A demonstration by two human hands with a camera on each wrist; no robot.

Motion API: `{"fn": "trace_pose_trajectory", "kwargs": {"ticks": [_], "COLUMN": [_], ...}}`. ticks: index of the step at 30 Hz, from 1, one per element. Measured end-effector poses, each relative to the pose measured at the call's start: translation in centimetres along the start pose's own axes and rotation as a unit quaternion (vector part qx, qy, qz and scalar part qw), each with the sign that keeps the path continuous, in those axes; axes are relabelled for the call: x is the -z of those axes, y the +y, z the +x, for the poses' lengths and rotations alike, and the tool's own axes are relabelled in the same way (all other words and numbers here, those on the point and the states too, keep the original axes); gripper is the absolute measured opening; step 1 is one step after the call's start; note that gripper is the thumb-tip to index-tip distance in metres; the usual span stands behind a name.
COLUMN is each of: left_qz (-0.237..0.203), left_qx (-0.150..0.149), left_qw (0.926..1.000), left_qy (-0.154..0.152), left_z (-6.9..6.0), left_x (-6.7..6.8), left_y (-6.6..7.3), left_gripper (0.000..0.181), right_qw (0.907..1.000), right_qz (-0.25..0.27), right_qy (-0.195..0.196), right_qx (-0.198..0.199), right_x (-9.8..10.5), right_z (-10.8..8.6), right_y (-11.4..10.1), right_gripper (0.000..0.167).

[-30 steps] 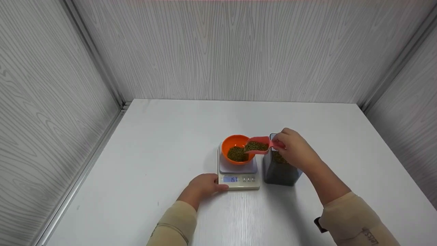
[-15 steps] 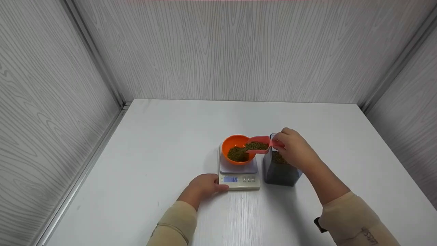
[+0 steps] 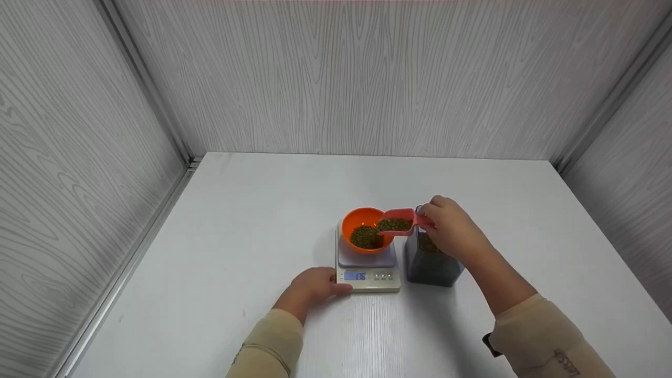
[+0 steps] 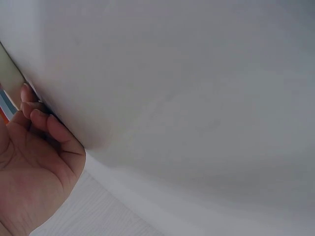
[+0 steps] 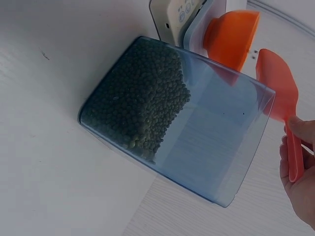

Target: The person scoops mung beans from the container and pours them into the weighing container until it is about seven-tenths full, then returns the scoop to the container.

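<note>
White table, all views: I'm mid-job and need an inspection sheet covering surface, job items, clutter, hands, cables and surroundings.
Surface: white table, with a small dark mark in the right wrist view.
Scale: display lit, digits too small to read surely.
Orange bowl: upright on the scale, partly filled with green grains.
Red scoop: loaded, its tip over the bowl; a few grains in the air there.
Clear container: upright right of the scale, partly filled with grains.
Clutter: nothing seen.
Left hand: grips the scale's near left corner.
Right hand: holds the scoop's handle.
Cables: nothing seen.
Surroundings: grey wood-grain panels behind and at both sides.
</note>
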State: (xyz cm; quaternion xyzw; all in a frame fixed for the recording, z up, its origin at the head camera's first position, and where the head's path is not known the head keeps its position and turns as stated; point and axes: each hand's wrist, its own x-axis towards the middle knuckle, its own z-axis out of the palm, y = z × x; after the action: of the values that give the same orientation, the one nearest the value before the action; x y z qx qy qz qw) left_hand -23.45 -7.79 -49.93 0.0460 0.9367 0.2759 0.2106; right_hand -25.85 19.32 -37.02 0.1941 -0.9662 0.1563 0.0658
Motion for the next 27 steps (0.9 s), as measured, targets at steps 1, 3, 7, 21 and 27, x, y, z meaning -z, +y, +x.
{"fn": "trace_pose_trajectory", "kwargs": {"ticks": [1, 3, 7, 21, 27], "left_qz": [0.000, -0.002, -0.010, 0.002, -0.002], "left_qx": [0.000, 0.000, 0.006, -0.016, -0.015], "left_qw": [1.0000, 1.0000, 0.9999, 0.9999, 0.9999], "left_qy": [0.000, -0.001, -0.004, 0.002, 0.001], "left_z": [-0.02, -0.04, -0.09, 0.09, 0.11], "left_x": [0.03, 0.05, 0.01, -0.08, -0.06], "left_y": [0.02, 0.04, 0.02, -0.15, -0.16], "left_gripper": [0.036, 0.036, 0.036, 0.034, 0.035], "right_qw": [1.0000, 1.0000, 0.9998, 0.9983, 0.9991], "right_qz": [-0.001, -0.004, -0.011, -0.021, -0.020], "right_qy": [0.002, 0.005, 0.011, 0.044, 0.031], "right_qx": [0.000, 0.003, 0.010, 0.031, 0.023], "right_x": [0.03, 0.07, 0.18, -0.09, 0.08], "right_z": [0.00, 0.02, 0.00, 0.00, 0.03], "right_y": [-0.05, -0.15, -0.34, -0.68, -0.93], "right_gripper": [0.023, 0.023, 0.022, 0.016, 0.016]}}
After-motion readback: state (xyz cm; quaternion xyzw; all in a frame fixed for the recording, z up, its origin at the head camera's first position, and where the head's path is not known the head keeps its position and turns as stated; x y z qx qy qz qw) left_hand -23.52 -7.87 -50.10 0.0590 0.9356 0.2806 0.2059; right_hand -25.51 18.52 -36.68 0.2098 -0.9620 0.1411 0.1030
